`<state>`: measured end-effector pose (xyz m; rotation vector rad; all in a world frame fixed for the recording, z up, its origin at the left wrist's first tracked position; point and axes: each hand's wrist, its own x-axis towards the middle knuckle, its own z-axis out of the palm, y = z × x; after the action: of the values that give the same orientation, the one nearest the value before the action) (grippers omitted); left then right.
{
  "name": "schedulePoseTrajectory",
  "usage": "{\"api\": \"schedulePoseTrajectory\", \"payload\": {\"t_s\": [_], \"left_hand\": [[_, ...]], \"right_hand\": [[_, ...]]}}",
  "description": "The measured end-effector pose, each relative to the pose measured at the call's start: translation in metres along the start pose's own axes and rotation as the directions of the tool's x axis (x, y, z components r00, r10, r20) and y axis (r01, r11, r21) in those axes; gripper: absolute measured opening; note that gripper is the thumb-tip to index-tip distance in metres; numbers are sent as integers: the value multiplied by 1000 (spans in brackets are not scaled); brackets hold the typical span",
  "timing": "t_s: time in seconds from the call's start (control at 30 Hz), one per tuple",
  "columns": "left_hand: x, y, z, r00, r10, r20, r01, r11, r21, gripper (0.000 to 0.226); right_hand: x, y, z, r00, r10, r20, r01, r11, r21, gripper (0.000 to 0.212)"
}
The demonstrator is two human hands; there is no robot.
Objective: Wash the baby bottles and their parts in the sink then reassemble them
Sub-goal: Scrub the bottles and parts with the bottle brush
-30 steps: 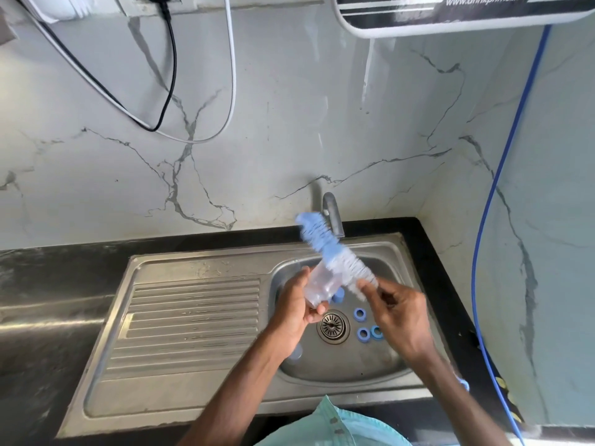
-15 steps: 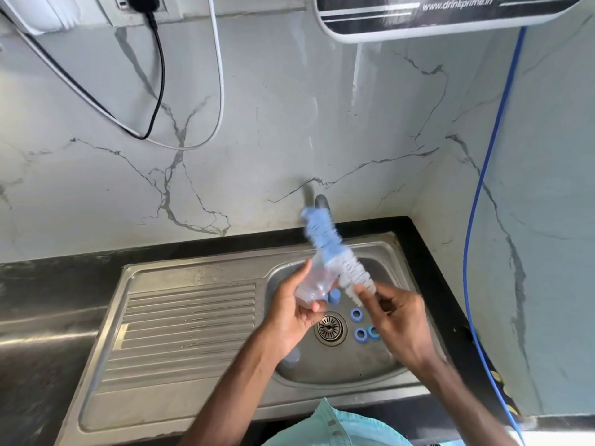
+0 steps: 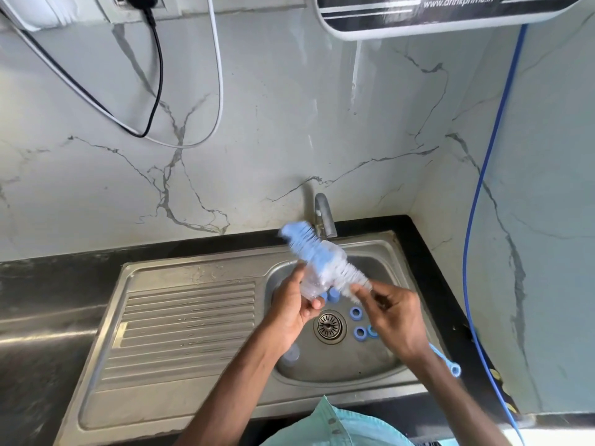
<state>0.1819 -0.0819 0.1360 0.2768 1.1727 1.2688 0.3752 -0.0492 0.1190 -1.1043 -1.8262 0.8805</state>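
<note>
Over the sink basin [image 3: 341,365] my left hand [image 3: 294,312] grips a clear baby bottle [image 3: 317,278], tilted up toward the tap. A blue and white bottle brush [image 3: 309,249] lies across the bottle. My right hand [image 3: 391,317] grips the brush just below its bristles, and the handle's blue end [image 3: 450,365] sticks out past my wrist. Several blue rings [image 3: 355,313] lie on the basin floor by the drain [image 3: 329,326]. A blue cap [image 3: 333,294] shows under the bottle. Another part [image 3: 291,354] lies at the basin's left, partly hidden by my forearm.
The steel tap [image 3: 325,217] stands behind the basin. A ribbed drainboard [image 3: 183,323] stretches left on the black counter [image 3: 48,284]. A blue hose [image 3: 483,204] hangs down the right wall. Black and white cables [image 3: 154,91] and a water purifier [image 3: 450,14] hang above.
The bottle and brush have shifted slightly against each other in a scrubbing motion. Both hands keep their grip over the basin.
</note>
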Motion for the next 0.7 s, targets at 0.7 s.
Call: {"api": "schedulePoseTrajectory", "payload": {"t_s": [0.7], "left_hand": [[6, -8, 3, 996, 91, -13, -83, 951, 299, 39]], "right_hand": [[-9, -3, 3, 994, -78, 79, 85, 992, -90, 42]]}}
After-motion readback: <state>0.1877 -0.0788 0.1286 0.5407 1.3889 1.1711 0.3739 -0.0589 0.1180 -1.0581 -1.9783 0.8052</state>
